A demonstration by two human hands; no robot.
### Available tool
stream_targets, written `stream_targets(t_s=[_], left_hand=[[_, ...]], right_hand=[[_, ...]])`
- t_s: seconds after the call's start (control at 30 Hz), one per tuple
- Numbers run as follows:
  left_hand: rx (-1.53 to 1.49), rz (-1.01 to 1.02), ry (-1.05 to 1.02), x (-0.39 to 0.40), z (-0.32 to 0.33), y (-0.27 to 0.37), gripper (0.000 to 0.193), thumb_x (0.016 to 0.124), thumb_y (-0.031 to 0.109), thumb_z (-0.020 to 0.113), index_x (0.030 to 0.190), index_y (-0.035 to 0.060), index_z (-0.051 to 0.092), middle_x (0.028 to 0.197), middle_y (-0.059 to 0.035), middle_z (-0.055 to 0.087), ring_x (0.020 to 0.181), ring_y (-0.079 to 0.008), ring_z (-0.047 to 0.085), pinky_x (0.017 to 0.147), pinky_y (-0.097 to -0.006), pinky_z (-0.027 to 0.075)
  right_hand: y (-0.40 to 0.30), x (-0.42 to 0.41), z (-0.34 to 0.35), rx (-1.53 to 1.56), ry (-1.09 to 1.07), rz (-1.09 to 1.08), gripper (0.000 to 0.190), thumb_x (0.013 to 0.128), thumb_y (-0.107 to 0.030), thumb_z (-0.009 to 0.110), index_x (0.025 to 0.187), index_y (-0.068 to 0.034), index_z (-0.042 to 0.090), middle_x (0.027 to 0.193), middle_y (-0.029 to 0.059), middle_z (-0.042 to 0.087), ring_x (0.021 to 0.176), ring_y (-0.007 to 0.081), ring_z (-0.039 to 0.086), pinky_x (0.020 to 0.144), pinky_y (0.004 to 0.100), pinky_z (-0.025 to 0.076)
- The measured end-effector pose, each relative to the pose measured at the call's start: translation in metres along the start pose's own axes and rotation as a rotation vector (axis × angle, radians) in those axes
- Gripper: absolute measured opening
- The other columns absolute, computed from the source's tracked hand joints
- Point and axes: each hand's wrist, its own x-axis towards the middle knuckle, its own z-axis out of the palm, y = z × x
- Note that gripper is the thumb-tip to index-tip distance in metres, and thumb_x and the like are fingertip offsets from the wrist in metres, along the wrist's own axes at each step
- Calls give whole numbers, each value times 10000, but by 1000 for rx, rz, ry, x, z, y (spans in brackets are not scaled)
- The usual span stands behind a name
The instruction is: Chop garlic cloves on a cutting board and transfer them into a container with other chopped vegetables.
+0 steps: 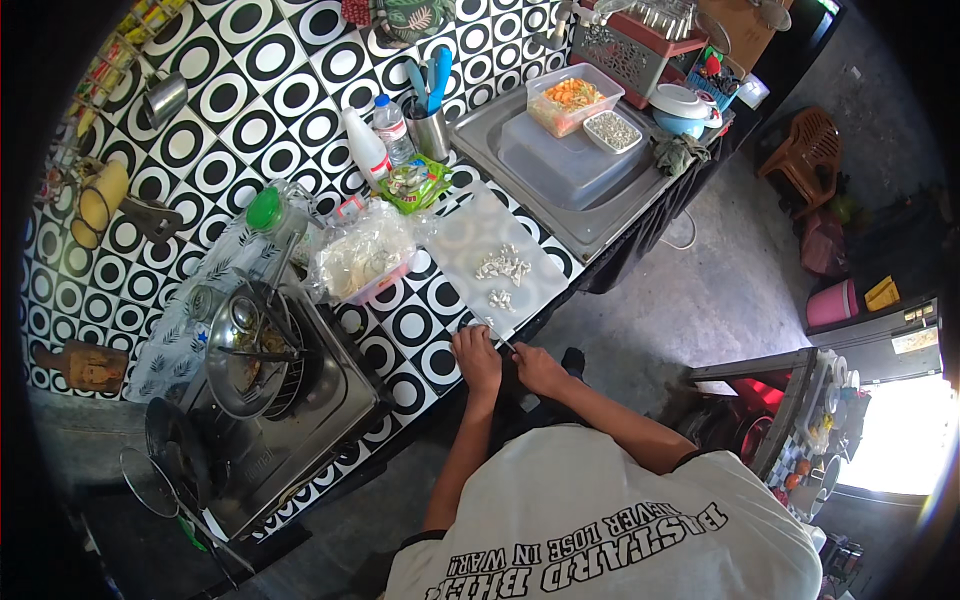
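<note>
My right hand (538, 369) is closed around the handle of a knife (505, 344), whose blade points up and left at the near edge of a translucent cutting board (480, 217). My left hand (478, 358) rests at the board's near left corner with its fingers bent; whether it holds a piece is hidden. Close to its fingertips lies a small pale piece (490, 321). Two piles of chopped whitish pieces, a larger one (504, 266) and a smaller one (500, 301), lie on the board. Left of the board stands a plastic-wrapped container of pale food (364, 262).
A gas stove (330, 420) with a pan (251, 345) stands at the left. Behind the board are a green packet (415, 182), a water bottle (392, 131) and a steel cup of utensils (429, 133). The sink (487, 127) holds an upturned tub (574, 161), a carrot container (574, 97) and a white bowl (613, 132).
</note>
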Motion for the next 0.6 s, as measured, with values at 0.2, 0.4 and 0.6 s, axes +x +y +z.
stream_targets(t_s=[0.2,0.4,0.6], left_hand=[[32,6,0,0,1,-2,63,884,72,611,939,40,612,949,-110,607,964,-333,552,858,-466,422],[28,-4,-2,-1,3,-3,79,875,62,619,951,42,615,960,-107,602,969,-328,547,868,-464,420],[23,-9,-15,-1,2,-4,82,878,56,605,958,44,608,963,-108,597,975,-330,543,874,-465,414]], right_hand=[[6,3,7,-36,0,-32,147,950,-108,500,969,32,540,861,331,635,882,496,629,780,579,484],[4,8,4,-121,-49,5,129,923,-80,507,966,35,545,902,306,659,920,464,647,816,553,500],[-2,17,5,-127,-81,28,181,899,-89,511,1007,46,565,922,308,662,932,467,647,845,544,498]])
